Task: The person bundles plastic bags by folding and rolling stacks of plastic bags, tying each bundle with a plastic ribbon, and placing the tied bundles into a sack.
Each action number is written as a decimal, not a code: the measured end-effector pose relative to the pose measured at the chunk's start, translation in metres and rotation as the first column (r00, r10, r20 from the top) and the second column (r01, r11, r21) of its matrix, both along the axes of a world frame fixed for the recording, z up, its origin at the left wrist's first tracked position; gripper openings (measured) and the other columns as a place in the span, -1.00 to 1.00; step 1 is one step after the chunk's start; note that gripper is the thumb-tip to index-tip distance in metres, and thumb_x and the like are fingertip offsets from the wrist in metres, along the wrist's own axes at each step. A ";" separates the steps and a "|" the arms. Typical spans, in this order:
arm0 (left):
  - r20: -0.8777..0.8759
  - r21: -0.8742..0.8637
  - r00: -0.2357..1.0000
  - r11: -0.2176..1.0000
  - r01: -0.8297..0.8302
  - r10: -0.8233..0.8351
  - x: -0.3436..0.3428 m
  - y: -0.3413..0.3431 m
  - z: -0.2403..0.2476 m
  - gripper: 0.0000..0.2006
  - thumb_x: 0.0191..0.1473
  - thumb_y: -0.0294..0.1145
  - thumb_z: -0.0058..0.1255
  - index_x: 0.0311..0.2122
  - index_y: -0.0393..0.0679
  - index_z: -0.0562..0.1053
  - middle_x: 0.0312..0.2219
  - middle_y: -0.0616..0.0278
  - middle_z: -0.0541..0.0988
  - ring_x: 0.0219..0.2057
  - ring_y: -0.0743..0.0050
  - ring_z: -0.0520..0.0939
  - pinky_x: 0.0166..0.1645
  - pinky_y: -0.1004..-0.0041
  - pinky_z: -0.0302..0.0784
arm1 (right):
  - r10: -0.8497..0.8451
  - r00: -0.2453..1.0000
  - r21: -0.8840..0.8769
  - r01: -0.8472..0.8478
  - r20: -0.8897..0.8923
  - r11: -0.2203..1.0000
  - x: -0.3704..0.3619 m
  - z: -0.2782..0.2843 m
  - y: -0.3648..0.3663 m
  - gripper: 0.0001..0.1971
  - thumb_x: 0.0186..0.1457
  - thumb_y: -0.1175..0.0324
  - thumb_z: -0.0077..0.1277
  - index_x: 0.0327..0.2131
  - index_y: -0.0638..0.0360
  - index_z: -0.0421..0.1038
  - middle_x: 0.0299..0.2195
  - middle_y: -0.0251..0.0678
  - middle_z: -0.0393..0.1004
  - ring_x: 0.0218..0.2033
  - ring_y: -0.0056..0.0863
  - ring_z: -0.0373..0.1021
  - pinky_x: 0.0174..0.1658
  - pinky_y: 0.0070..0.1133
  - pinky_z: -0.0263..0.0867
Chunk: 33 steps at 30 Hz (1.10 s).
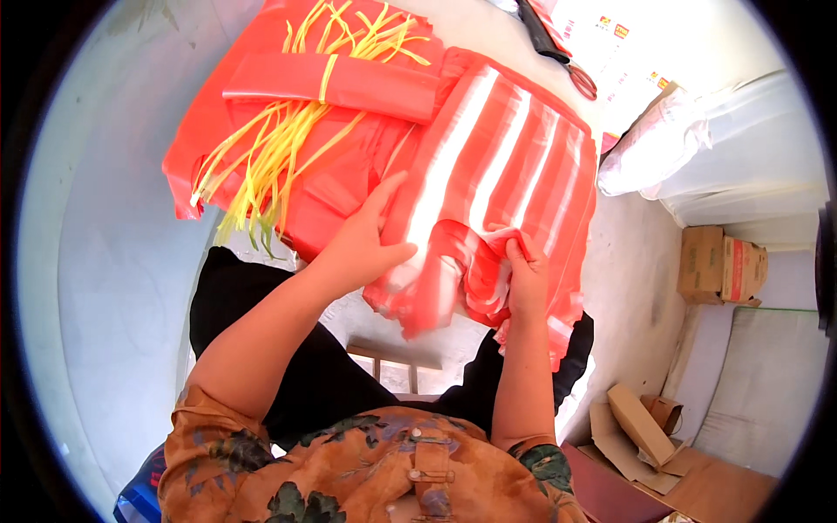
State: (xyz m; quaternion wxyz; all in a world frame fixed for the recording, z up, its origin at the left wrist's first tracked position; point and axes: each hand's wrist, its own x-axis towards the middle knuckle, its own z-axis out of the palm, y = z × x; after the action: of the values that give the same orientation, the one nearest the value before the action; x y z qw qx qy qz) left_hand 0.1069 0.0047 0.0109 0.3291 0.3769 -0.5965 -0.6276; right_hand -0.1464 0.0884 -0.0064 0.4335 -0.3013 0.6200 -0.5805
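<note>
A stack of red-and-white striped plastic bags (497,148) lies spread before me, its near edge ruffled and hanging over my lap. My right hand (527,275) pinches a gathered fold of the top striped bag between thumb and fingers. On the stack's left edge rests my left hand (370,240), thumb and fingers apart, holding nothing. Left of the stack is a pile of red plastic sheeting (205,144). Across it lies a folded red plastic strip (270,80), banded over a bunch of yellow ties (275,161) whose ends fan out on both sides.
Red-handled scissors (582,81) lie beyond the stack, beside a black object (542,33). A pale plastic bundle (656,144) sits at the right. Cardboard boxes (702,263) stand against the right wall, with opened cardboard (641,427) lower down. A pale wall (105,261) rises on the left.
</note>
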 end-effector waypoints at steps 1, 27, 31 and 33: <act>0.030 0.089 0.997 0.994 0.063 -0.066 0.008 0.001 0.007 -0.17 0.01 -0.51 0.10 0.37 -0.06 0.00 -0.14 0.07 0.55 -0.20 0.45 0.58 -0.12 0.44 0.50 | 0.071 0.996 -0.022 -0.072 -0.045 0.997 -0.001 0.001 0.000 -0.81 0.25 0.45 -0.06 -0.17 0.27 0.53 -0.16 -0.33 0.54 -0.16 -0.57 0.42 -0.10 -0.62 0.34; 0.339 -0.066 0.905 0.952 0.298 -0.259 -0.087 -0.035 0.015 -0.70 0.23 -0.35 -0.13 -0.02 -0.27 0.46 -0.44 0.05 0.61 -0.40 0.32 0.64 -0.26 0.39 0.52 | 0.085 0.339 -0.078 -0.440 -0.937 0.895 0.006 0.011 0.024 -0.74 -0.19 0.61 0.15 -0.31 0.17 0.55 -0.34 -0.31 0.50 -0.34 -0.28 0.39 -0.27 -0.43 0.32; 0.331 -0.084 0.889 0.928 0.362 -0.317 -0.082 -0.031 0.014 -0.74 0.19 -0.41 -0.09 -0.07 -0.26 0.50 -0.42 0.06 0.61 -0.34 0.21 0.64 -0.20 0.32 0.52 | 0.069 0.343 -0.098 -0.446 -0.937 0.890 0.006 0.015 0.023 -0.74 -0.19 0.60 0.16 -0.31 0.18 0.55 -0.34 -0.30 0.51 -0.36 -0.28 0.40 -0.29 -0.42 0.33; 0.433 -0.456 0.849 0.739 0.496 -0.303 -0.081 -0.030 0.007 -0.80 0.08 -0.48 -0.02 -0.18 -0.25 0.54 -0.37 0.06 0.59 -0.27 0.05 0.60 -0.13 0.23 0.51 | 0.049 0.321 -0.101 -0.434 -0.946 0.895 0.006 0.017 0.023 -0.74 -0.23 0.59 0.17 -0.34 0.19 0.54 -0.35 -0.28 0.51 -0.35 -0.26 0.43 -0.25 -0.37 0.36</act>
State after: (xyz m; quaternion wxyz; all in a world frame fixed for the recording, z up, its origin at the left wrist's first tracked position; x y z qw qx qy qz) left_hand 0.0261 -0.0254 0.0175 0.1741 0.2258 -0.8653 -0.4122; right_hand -0.1401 0.1111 0.0102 0.0326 -0.7342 0.5914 -0.3320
